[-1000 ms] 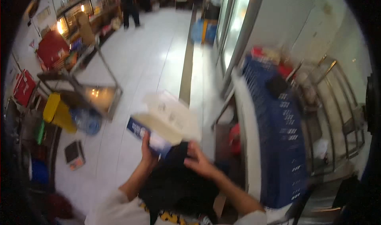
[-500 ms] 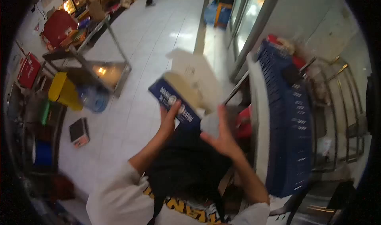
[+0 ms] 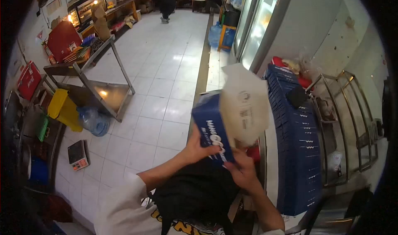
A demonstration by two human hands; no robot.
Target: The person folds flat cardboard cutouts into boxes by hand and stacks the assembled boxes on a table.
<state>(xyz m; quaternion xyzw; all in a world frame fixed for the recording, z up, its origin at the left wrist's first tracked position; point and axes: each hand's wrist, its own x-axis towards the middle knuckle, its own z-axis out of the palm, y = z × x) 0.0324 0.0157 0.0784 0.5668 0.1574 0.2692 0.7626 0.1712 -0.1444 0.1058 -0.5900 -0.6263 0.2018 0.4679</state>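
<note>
glare on floor tiles, warm lamp glow left, dark curved edges

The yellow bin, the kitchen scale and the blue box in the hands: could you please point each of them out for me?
Yellow bin (image 3: 65, 110): head view, on its side.
Kitchen scale (image 3: 78, 155): head view, on its body.
Blue box (image 3: 212, 125): head view, on its printed side panel.

Over left, a yellow plastic bin is flanked by a round clear-blue plastic jug; right, a long blue cardboard stack is bordered by a tubular metal rack.
</note>
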